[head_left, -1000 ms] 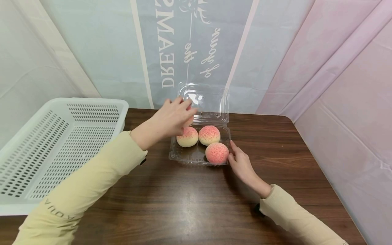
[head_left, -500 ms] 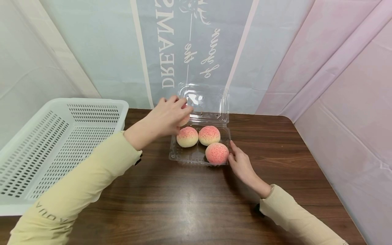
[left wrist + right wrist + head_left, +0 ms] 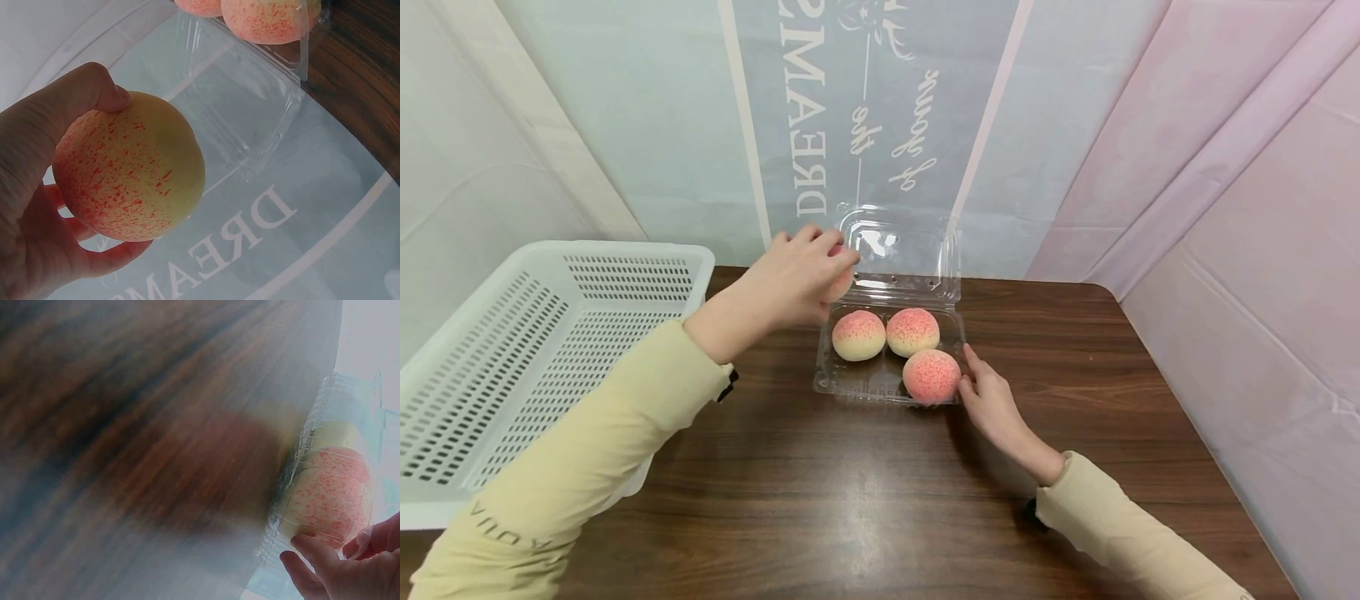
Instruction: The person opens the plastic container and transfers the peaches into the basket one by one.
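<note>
My left hand (image 3: 790, 279) grips a peach (image 3: 134, 172), thumb on one side and fingers curled round the other. It holds this peach above the back left corner of a clear plastic clamshell box (image 3: 868, 388). Inside the box sit three more pink-and-cream peaches: one at the left (image 3: 859, 336), another beside it (image 3: 913, 332), and a third (image 3: 931, 376) at the front right corner. The clamshell's lid (image 3: 898, 242) stands raised at the back. At the right front corner, my right hand (image 3: 992, 404) pinches the box's rim between thumb and fingers.
A white perforated plastic basket (image 3: 700, 271) stands on the left of the brown wooden table (image 3: 865, 500), partly behind my left sleeve. A printed cloth backdrop (image 3: 685, 150) hangs right behind the table, and pinkish cloth (image 3: 1247, 275) covers the right side.
My left hand has moved left with its peach, away from over the box and toward the basket, uncovering the left peach in it. My right hand and the box have stayed put.
</note>
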`<state>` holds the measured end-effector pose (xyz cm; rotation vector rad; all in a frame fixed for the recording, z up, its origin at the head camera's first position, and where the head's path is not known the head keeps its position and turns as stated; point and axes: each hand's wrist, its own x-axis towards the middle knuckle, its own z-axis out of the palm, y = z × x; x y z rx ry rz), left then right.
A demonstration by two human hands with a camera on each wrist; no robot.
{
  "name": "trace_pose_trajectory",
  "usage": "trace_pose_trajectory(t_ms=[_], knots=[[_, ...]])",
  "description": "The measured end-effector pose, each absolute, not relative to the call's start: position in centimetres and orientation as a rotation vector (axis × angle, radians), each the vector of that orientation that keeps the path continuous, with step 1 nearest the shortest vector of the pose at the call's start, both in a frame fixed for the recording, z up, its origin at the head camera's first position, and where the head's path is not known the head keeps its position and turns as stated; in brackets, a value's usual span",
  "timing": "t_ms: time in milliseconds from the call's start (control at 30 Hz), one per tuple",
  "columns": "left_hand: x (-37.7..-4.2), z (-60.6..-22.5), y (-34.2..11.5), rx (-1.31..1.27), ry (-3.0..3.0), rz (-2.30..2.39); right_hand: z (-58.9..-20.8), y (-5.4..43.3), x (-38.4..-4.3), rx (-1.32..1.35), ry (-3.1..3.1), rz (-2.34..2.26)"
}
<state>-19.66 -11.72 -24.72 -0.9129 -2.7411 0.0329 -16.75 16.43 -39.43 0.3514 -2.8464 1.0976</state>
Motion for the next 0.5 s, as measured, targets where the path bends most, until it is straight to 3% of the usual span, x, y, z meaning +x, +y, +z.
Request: trace_pose_trajectory(t_ms=[500], knots=[[-19.5,-23.9,-12.8,-0.892,-2.772,-0.019,-39.4,16.5,-16.9,0.362,-2.846,1.095]])
